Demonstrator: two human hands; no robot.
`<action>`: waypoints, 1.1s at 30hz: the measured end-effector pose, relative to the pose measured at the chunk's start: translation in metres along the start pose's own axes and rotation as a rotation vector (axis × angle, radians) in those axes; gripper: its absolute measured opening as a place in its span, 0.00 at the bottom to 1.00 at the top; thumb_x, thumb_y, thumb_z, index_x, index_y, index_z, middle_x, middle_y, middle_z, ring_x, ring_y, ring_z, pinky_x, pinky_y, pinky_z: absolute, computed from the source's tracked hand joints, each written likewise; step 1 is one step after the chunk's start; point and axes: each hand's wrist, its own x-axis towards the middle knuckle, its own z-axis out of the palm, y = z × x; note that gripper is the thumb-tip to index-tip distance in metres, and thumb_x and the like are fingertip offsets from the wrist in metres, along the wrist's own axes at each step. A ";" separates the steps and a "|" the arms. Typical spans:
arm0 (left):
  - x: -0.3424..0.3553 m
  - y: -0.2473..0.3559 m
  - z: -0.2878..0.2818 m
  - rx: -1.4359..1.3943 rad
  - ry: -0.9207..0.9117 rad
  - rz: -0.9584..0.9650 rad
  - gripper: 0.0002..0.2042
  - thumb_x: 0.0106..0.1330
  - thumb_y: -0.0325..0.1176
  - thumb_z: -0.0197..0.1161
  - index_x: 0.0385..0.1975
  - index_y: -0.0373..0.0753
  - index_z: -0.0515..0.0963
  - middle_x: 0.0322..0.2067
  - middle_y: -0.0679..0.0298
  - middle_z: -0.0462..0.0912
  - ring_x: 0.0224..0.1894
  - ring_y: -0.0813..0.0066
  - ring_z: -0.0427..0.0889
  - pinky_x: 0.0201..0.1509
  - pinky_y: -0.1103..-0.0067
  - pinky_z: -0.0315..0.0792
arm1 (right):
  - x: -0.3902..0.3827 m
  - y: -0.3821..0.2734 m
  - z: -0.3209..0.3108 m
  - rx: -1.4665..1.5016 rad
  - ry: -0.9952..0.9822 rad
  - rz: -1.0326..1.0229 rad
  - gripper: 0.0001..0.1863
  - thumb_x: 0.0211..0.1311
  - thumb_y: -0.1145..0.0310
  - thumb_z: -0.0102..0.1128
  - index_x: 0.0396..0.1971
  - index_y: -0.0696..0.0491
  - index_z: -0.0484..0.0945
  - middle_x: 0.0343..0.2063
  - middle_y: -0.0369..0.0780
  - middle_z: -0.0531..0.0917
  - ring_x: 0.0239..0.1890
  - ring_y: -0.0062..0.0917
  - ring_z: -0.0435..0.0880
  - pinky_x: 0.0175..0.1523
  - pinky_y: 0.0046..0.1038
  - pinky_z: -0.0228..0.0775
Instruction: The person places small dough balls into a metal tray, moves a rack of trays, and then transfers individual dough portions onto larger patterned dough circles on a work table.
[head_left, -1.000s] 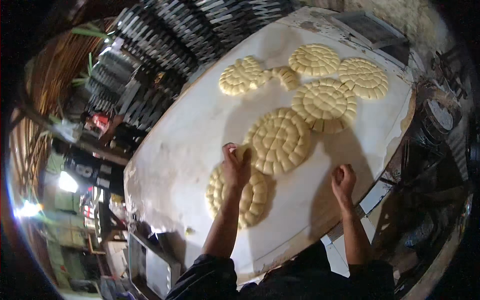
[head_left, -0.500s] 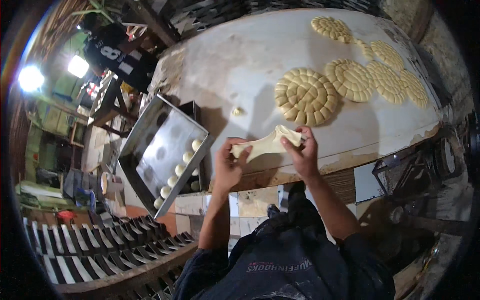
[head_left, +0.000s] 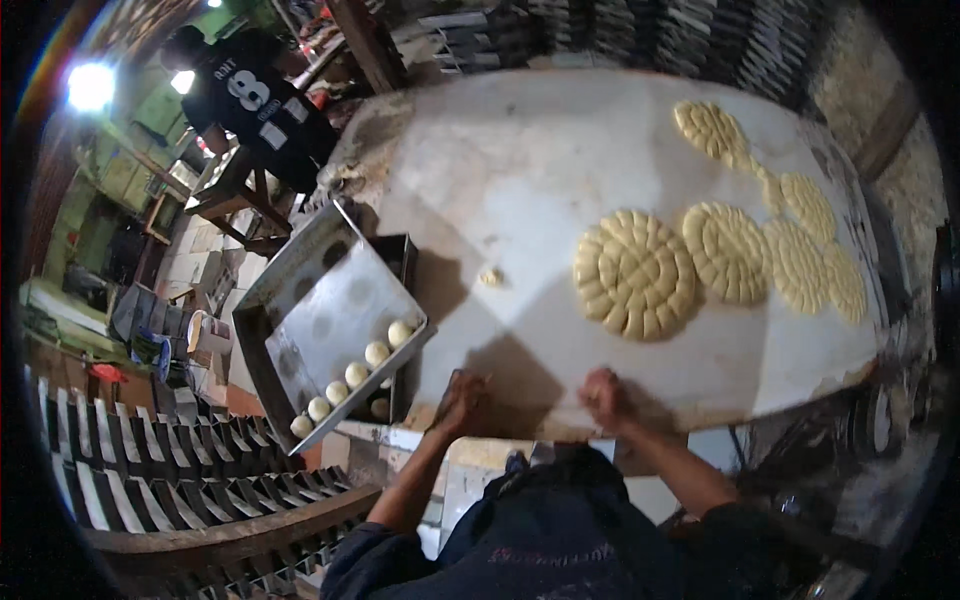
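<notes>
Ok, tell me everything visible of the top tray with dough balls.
The top tray is rectangular, grey and metal-looking, with raised walls and a shiny floor bearing dark round patches. It lies angled beside the table, seemingly on a darker tray. Six pale dough balls line its lower right wall.

And I've got a lane up the table (head_left: pixel 540 150), scrap (head_left: pixel 490 277) left, dough rounds (head_left: pixel 635 275) right; near left, the tray (head_left: pixel 345 298) blocks me!

1. glaring white lamp (head_left: pixel 92 87) at upper left, rainbow flare along the nearby rim.
2. dim lower right; brighter tabletop (head_left: pixel 520 160).
3. pale sheen on the metal tray (head_left: pixel 345 290).
4. shadows near the left hand (head_left: pixel 463 402) and blurred right hand (head_left: pixel 605 397).
5. fisheye-bent edges, black corners.
</notes>
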 end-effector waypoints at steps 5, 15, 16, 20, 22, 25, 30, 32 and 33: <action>0.085 0.031 -0.008 0.456 0.257 0.209 0.12 0.60 0.41 0.70 0.30 0.40 0.78 0.39 0.52 0.80 0.47 0.49 0.78 0.52 0.58 0.71 | 0.082 -0.011 -0.040 -0.352 -0.033 -0.344 0.14 0.58 0.60 0.64 0.33 0.57 0.79 0.35 0.44 0.80 0.43 0.42 0.77 0.56 0.46 0.69; 0.010 0.014 0.043 0.439 -0.022 0.139 0.24 0.68 0.35 0.53 0.65 0.42 0.70 0.59 0.56 0.74 0.65 0.52 0.70 0.70 0.59 0.64 | 0.069 -0.007 -0.039 -0.084 -0.162 -0.533 0.11 0.53 0.64 0.61 0.27 0.57 0.80 0.32 0.48 0.80 0.44 0.42 0.78 0.60 0.46 0.68; 0.011 0.004 0.025 0.377 -0.024 0.109 0.24 0.68 0.35 0.52 0.66 0.43 0.70 0.60 0.56 0.74 0.65 0.53 0.69 0.71 0.59 0.63 | 0.085 0.001 -0.049 -0.153 -0.219 -0.530 0.10 0.54 0.64 0.61 0.27 0.57 0.80 0.32 0.47 0.80 0.44 0.41 0.78 0.60 0.45 0.68; 0.112 0.024 0.001 0.540 0.213 0.085 0.10 0.57 0.36 0.68 0.35 0.41 0.78 0.33 0.57 0.81 0.41 0.53 0.81 0.52 0.60 0.72 | 0.148 0.002 -0.034 -0.125 -0.054 -0.246 0.12 0.57 0.63 0.59 0.30 0.57 0.78 0.33 0.47 0.79 0.45 0.41 0.77 0.61 0.48 0.67; 0.151 0.069 0.040 0.348 0.478 0.071 0.12 0.56 0.35 0.71 0.36 0.39 0.77 0.31 0.57 0.81 0.40 0.54 0.80 0.49 0.62 0.73 | 0.156 -0.011 -0.007 -0.136 -0.051 -0.164 0.12 0.56 0.63 0.59 0.31 0.59 0.78 0.34 0.47 0.80 0.45 0.41 0.77 0.63 0.48 0.66; 0.088 0.027 0.076 0.394 0.293 -0.031 0.13 0.65 0.33 0.62 0.49 0.42 0.79 0.48 0.56 0.81 0.53 0.55 0.78 0.55 0.65 0.73 | 0.115 -0.039 -0.012 -0.202 -0.175 -0.386 0.12 0.54 0.64 0.63 0.28 0.59 0.79 0.35 0.47 0.81 0.45 0.40 0.78 0.66 0.45 0.65; 0.051 -0.155 0.079 1.218 0.140 0.289 0.17 0.70 0.34 0.55 0.58 0.44 0.77 0.58 0.55 0.77 0.59 0.54 0.74 0.59 0.63 0.73 | 0.133 0.013 -0.047 -0.092 -0.181 -0.420 0.09 0.55 0.67 0.61 0.27 0.59 0.79 0.36 0.47 0.81 0.46 0.39 0.78 0.66 0.45 0.66; 0.067 -0.170 0.031 1.835 0.187 0.371 0.14 0.67 0.35 0.60 0.52 0.43 0.78 0.52 0.55 0.79 0.55 0.54 0.77 0.59 0.63 0.73 | 0.164 -0.001 -0.030 -0.102 -0.086 -0.322 0.08 0.58 0.69 0.59 0.32 0.59 0.77 0.36 0.47 0.79 0.46 0.41 0.77 0.67 0.47 0.64; 0.072 -0.161 0.018 1.558 0.284 0.268 0.13 0.66 0.34 0.61 0.49 0.42 0.78 0.48 0.56 0.79 0.53 0.54 0.78 0.58 0.62 0.73 | 0.174 -0.019 -0.008 -0.109 -0.123 -0.356 0.08 0.58 0.69 0.59 0.32 0.59 0.77 0.36 0.47 0.79 0.46 0.41 0.77 0.67 0.47 0.64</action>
